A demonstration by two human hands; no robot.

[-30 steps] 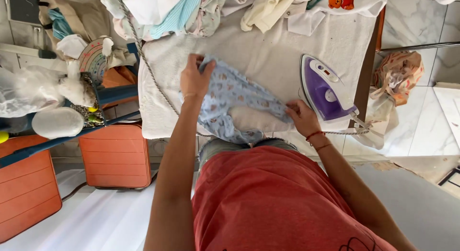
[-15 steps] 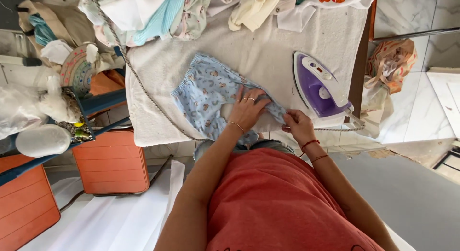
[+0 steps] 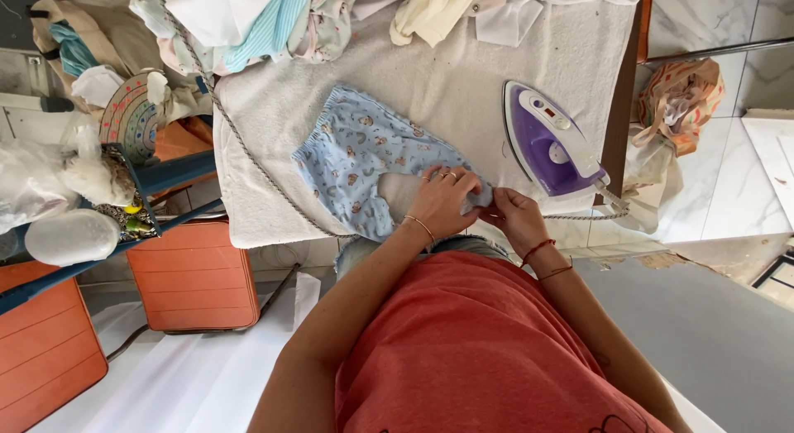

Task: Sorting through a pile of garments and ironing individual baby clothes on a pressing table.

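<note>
Head view: I see the left hand [image 3: 442,203], which a second ago held the far waistband of the blue printed baby trousers [image 3: 364,164], now at their 4 o'clock end on the bench [image 3: 430,86], its grip pinching a leg cuff beside the right hand [image 3: 517,218], likewise pinching. The purple iron [image 3: 550,143] stands at 3 o'clock, untouched; flattening proceeds by hand.

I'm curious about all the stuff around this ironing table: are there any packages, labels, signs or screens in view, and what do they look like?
No signs or screens show.
Clear plastic bag: left edge, on the blue rack, crumpled, with something white inside.
Patterned bag: right of the table, on the floor, orange and cream, slumped.
Iron: purple and white, on the table by the right hand; small control markings, too tiny to describe.
</note>
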